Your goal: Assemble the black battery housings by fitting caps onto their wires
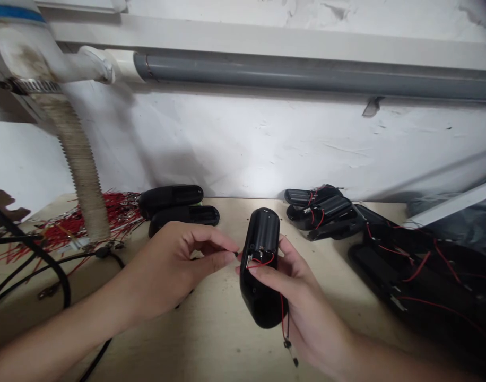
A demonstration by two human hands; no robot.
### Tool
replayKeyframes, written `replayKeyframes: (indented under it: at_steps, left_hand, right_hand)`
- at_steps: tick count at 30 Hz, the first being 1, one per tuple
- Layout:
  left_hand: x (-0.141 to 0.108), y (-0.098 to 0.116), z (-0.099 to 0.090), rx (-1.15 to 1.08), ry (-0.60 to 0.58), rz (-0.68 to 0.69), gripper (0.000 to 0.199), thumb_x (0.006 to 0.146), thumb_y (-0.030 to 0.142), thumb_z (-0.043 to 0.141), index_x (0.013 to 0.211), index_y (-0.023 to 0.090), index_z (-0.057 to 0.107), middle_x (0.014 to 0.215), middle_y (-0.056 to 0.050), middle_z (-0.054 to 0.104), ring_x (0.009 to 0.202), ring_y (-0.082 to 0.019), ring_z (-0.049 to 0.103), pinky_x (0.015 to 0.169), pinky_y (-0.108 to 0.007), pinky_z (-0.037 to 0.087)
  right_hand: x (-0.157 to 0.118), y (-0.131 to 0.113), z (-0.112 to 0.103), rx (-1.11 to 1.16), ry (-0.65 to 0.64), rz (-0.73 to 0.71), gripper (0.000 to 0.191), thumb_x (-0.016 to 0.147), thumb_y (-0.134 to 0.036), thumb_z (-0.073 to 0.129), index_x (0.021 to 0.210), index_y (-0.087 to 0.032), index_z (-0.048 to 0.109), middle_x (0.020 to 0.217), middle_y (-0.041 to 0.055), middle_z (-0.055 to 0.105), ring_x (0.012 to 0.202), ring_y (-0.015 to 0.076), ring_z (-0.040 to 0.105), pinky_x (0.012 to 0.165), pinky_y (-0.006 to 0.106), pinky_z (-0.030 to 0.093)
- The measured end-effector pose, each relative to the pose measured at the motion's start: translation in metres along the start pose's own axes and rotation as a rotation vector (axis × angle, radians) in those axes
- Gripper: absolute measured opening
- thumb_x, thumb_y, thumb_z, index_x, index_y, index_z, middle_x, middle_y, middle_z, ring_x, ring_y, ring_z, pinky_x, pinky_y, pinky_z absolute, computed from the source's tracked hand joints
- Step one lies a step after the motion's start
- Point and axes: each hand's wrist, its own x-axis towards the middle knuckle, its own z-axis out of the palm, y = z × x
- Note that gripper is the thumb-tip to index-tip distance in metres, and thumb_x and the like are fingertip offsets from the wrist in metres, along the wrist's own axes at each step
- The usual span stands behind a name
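A black oblong casing (262, 233) stands between your two hands above the pale tabletop (211, 329), right of your left hand (183, 265) and clasped in your right hand (302, 286), its long side running from near to far. Your right thumb presses across its front beside a short red wire (270, 262), fingers wrapped behind. A red and black lead (286, 329) dangles at its near right end. Your left thumb and index finger close on a small dark piece (235, 254), just beside the casing's left edge; the other fingers curl, partly hidden. Your left forearm reaches in from the near left, back of the hand upward, fingertips pointing right; your right forearm enters from the near right, angled toward the far left.
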Motion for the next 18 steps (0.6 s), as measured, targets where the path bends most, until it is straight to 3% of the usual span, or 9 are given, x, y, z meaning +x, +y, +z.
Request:
replayKeyframes:
  at_steps: [5,11,18]
  left_hand:
    - [-0.002,-0.005,0.003,-0.037,-0.006,-0.006,0.018,0.099,0.035,0.072,0.106,0.025,0.085,0.103,0.002,0.085,0.094,-0.018,0.073,0.084,-0.028,0.051]
    - [-0.002,-0.008,0.01,-0.071,0.04,0.0,0.014,0.098,0.032,0.072,0.105,0.022,0.079,0.096,0.002,0.081,0.089,-0.015,0.071,0.082,-0.026,0.052]
    - [-0.001,-0.008,0.022,-0.138,0.129,0.04,0.017,0.098,0.033,0.071,0.091,0.02,0.08,0.089,0.0,0.077,0.084,-0.013,0.068,0.078,-0.023,0.051]
  right_hand:
    - [-0.002,0.003,0.001,-0.019,-0.029,-0.049,0.063,0.065,-0.034,0.1,0.119,-0.026,0.068,0.097,0.0001,0.075,0.09,0.0192,0.062,0.09,0.036,0.049]
    - [0.0,0.004,-0.002,-0.062,-0.087,-0.095,0.062,0.07,-0.037,0.099,0.122,-0.026,0.066,0.103,0.0005,0.075,0.091,0.018,0.061,0.092,0.036,0.048]
    - [0.002,0.007,-0.004,-0.089,-0.097,-0.12,0.058,0.074,-0.039,0.098,0.12,-0.026,0.065,0.103,-0.0002,0.076,0.09,0.0172,0.061,0.091,0.036,0.048]
